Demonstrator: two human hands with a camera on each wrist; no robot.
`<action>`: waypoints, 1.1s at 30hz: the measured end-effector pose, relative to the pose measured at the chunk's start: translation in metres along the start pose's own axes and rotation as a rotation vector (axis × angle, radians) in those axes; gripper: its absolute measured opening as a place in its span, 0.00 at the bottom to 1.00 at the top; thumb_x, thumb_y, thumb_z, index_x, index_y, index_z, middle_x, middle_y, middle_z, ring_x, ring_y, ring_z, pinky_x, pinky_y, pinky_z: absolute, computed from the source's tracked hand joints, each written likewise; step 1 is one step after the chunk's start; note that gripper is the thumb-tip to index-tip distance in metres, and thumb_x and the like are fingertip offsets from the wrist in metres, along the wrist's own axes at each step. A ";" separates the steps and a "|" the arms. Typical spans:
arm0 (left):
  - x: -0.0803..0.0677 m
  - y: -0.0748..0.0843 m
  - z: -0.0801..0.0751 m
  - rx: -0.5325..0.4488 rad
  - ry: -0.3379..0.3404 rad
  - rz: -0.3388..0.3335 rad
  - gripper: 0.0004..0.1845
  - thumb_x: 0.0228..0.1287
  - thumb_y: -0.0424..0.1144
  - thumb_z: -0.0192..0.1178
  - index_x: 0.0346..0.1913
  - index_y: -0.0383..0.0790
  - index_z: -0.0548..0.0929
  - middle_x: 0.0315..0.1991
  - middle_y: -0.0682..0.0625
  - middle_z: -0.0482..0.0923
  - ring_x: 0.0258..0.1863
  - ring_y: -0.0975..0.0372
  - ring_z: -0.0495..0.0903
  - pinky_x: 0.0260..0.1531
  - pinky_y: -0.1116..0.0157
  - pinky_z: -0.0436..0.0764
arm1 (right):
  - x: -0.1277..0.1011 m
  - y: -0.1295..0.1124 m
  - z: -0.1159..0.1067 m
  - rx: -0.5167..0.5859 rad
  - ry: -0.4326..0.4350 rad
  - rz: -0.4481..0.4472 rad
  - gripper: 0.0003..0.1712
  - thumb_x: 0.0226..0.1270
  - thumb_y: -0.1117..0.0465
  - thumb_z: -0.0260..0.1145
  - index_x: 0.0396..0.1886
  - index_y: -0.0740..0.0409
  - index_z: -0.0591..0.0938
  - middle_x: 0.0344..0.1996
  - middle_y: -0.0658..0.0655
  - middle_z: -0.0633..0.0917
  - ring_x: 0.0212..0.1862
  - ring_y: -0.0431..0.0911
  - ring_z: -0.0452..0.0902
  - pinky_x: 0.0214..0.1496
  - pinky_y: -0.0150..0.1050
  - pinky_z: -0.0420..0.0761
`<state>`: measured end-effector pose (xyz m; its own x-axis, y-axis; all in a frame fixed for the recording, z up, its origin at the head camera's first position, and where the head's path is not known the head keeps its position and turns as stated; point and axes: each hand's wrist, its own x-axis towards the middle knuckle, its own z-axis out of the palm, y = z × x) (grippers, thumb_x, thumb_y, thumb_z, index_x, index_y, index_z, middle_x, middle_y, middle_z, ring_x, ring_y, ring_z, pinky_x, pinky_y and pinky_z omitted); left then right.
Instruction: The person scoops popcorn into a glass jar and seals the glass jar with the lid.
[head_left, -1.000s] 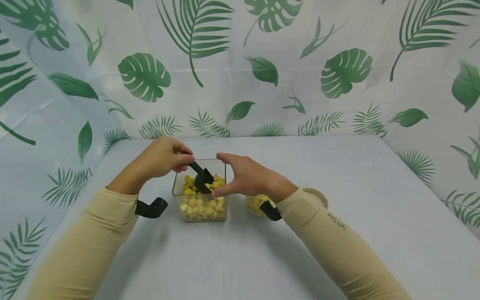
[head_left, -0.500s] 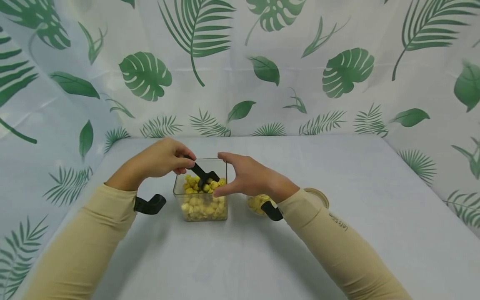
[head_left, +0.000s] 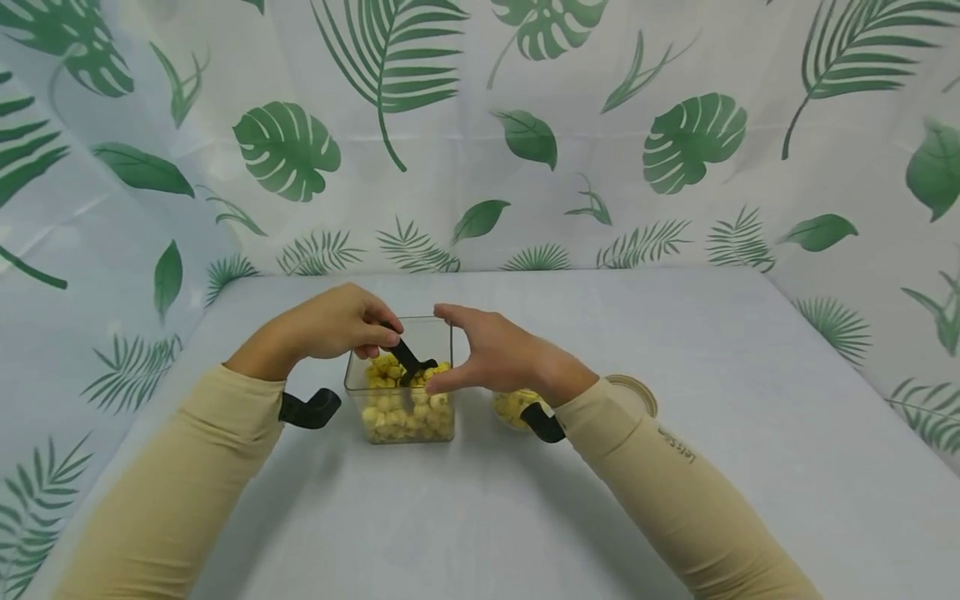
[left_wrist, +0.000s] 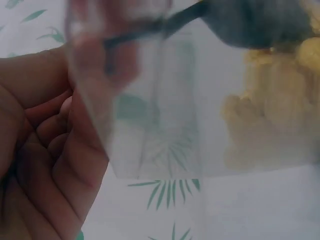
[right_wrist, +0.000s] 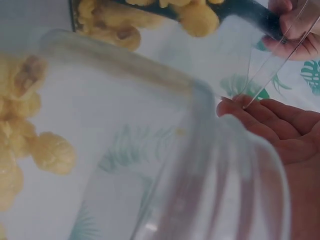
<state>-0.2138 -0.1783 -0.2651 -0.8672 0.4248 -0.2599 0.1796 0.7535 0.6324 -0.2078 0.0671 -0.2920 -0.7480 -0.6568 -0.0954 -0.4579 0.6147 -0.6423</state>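
A clear square container [head_left: 360, 389] of yellow popcorn [head_left: 386, 373] stands on the table. My left hand [head_left: 337, 323] pinches the handle of a black scoop [head_left: 403, 354] above the container's left side. The scoop's head is down among the popcorn and partly hidden. My right hand [head_left: 506, 354] holds the container's right side, thumb at the front corner and fingers toward the back. In the right wrist view its fingertips [right_wrist: 235, 107] touch the clear wall, and popcorn lies on the scoop [right_wrist: 245, 12]. The left wrist view is blurred, with the scoop [left_wrist: 250, 25] seen beside popcorn.
A clear jar [head_left: 512, 412] with popcorn stands under my right wrist, partly covered by it; its ribbed wall [right_wrist: 240, 185] fills the right wrist view's foreground. A round gold-rimmed lid [head_left: 633, 387] lies beyond my right forearm. Leaf-print cloth hangs behind the white table [head_left: 480, 517].
My left hand has moved slightly right and down with the scoop. The scoop has turned and sunk deeper into the popcorn. The right hand stays at the container.
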 end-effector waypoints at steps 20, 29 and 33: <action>-0.025 -0.031 -0.001 -0.310 0.062 -0.069 0.18 0.74 0.39 0.61 0.57 0.27 0.80 0.39 0.42 0.82 0.32 0.58 0.81 0.39 0.63 0.84 | -0.001 0.000 0.001 -0.022 -0.005 -0.012 0.61 0.57 0.41 0.77 0.80 0.57 0.54 0.77 0.55 0.60 0.76 0.49 0.54 0.74 0.47 0.59; -0.019 -0.020 0.010 -0.339 0.111 -0.073 0.19 0.74 0.41 0.61 0.58 0.29 0.80 0.38 0.43 0.82 0.31 0.59 0.79 0.36 0.64 0.83 | -0.001 0.002 0.000 -0.023 -0.010 -0.012 0.60 0.58 0.42 0.76 0.80 0.58 0.53 0.77 0.55 0.59 0.76 0.49 0.54 0.74 0.49 0.58; -0.020 -0.018 0.014 -0.362 0.155 -0.100 0.19 0.74 0.40 0.61 0.58 0.28 0.80 0.37 0.43 0.81 0.30 0.61 0.77 0.35 0.65 0.82 | 0.000 0.002 0.000 -0.019 -0.009 -0.007 0.60 0.58 0.42 0.76 0.80 0.57 0.53 0.77 0.55 0.59 0.76 0.49 0.54 0.74 0.49 0.58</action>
<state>-0.1927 -0.1929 -0.2815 -0.9367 0.2571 -0.2378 -0.0605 0.5500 0.8330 -0.2084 0.0679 -0.2933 -0.7406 -0.6648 -0.0978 -0.4719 0.6182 -0.6286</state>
